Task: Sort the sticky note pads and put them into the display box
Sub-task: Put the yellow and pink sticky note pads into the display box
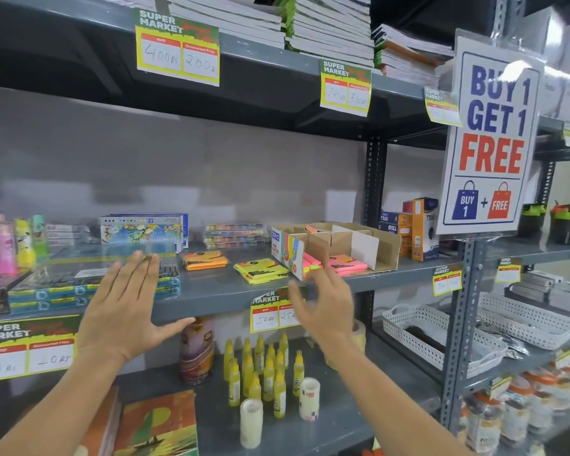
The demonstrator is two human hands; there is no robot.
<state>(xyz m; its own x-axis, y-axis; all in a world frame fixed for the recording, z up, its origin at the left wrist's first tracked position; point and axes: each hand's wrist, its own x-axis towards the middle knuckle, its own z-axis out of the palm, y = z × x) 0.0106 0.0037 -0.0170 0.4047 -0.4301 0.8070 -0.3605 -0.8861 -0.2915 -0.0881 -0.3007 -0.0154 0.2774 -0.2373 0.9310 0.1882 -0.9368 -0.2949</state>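
Head view shows the sorting partly done: pink pads [346, 262] already lie in the near compartments of the cardboard display box [387, 246] on the middle shelf [211, 291], while orange pads [205, 260] and yellow pads [260, 270] wait stacked just left of it. Left hand [125, 311] hovers flat, fingers straight and empty; right hand [323, 311] reaches boxward, fingers loosely curled, holding nothing visible.

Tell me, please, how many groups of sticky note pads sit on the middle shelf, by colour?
Orange pads: 1 pile, loose on the shelf
Yellow pads: 1 pile, loose on the shelf
Pink pads: 1 pile, in the display box
Total: 3 piles; pads per pile cannot be counted.
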